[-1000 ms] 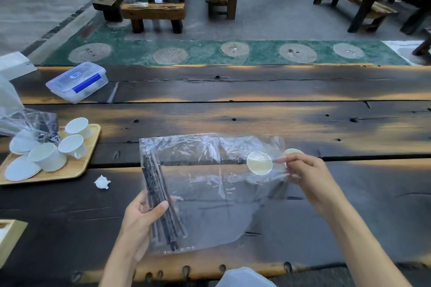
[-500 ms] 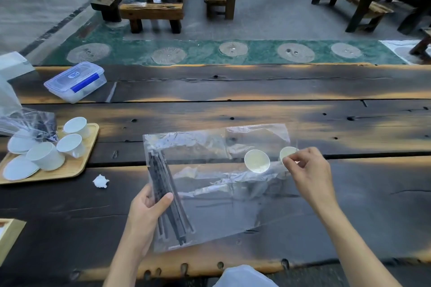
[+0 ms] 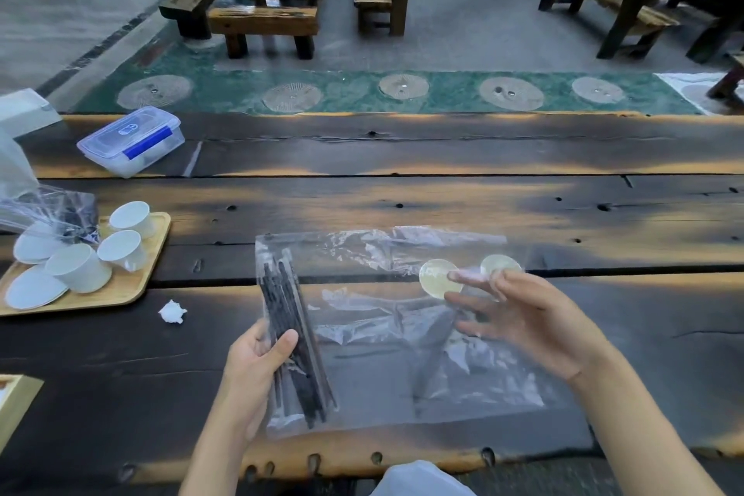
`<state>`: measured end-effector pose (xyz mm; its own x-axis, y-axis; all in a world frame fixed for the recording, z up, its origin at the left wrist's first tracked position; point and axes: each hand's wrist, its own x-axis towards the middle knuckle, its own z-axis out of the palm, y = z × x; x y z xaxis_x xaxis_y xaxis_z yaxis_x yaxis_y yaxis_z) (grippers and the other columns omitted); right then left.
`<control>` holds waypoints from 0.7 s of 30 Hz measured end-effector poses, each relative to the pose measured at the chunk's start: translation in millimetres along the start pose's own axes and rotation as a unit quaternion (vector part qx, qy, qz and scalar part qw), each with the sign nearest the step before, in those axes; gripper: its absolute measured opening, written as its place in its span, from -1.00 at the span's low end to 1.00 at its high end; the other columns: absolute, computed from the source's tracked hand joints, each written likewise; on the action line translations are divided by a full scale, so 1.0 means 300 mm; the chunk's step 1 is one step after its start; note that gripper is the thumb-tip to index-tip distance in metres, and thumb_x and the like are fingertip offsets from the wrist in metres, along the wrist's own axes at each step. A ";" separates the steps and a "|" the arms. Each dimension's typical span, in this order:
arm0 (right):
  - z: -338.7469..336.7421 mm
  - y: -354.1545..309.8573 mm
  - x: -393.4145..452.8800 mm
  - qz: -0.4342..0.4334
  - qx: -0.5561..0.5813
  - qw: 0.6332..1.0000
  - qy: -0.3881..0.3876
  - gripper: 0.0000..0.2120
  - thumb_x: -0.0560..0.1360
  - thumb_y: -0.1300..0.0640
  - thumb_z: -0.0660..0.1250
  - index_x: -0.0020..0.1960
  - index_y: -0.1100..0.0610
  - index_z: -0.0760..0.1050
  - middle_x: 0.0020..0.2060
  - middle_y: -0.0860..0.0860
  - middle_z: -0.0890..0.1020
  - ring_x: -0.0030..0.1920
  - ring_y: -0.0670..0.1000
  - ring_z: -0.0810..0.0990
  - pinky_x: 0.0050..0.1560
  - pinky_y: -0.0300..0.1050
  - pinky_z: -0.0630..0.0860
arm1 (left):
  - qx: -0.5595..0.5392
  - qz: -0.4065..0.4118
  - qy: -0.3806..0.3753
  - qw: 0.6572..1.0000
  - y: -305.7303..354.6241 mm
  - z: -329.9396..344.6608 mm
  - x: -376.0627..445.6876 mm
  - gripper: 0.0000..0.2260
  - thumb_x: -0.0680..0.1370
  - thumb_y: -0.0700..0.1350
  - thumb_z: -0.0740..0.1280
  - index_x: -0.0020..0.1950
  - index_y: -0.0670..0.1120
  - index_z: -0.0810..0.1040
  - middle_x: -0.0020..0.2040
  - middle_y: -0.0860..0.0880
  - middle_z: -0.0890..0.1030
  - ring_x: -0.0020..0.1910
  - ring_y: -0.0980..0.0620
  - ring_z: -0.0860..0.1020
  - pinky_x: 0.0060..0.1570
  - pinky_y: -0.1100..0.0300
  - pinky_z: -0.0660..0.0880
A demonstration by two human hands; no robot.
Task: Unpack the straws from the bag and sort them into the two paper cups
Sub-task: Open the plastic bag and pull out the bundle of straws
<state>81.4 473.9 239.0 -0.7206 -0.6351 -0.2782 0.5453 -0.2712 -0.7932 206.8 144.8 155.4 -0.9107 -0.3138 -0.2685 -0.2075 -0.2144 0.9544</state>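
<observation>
The unpacking step is just beginning: the left hand (image 3: 257,366) pinches the black straws (image 3: 292,330) through the clear plastic bag (image 3: 402,334) above the table (image 3: 402,157); the right hand (image 3: 531,318), fingers spread and empty, hovers at the bag's far side beside two pale paper cups (image 3: 441,278), so opening the bag's mouth likely comes next.

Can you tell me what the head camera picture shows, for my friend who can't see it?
A person's left hand holds a clear plastic bag of dark straws above a dark wooden table, while the right hand is open at the bag's other side. Two paper cups stand behind the bag.
</observation>
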 end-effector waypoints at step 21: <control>0.029 0.015 -0.062 0.082 -0.205 0.965 -0.138 -0.65 0.59 0.23 0.30 0.33 0.32 0.40 0.37 0.26 0.49 0.23 0.38 0.56 0.13 0.25 0.59 | -0.050 0.025 -0.030 0.998 0.027 0.014 -0.027 -0.44 0.33 -0.04 0.53 0.28 -0.20 0.55 0.17 -0.10 0.70 0.19 -0.04 0.64 0.08 0.22 0.59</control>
<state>100.8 478.2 245.1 -0.4671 -0.8288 -0.3081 0.3854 0.1228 -0.9146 210.9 149.5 165.8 -0.9392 -0.2713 -0.2105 -0.1278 -0.2930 0.9475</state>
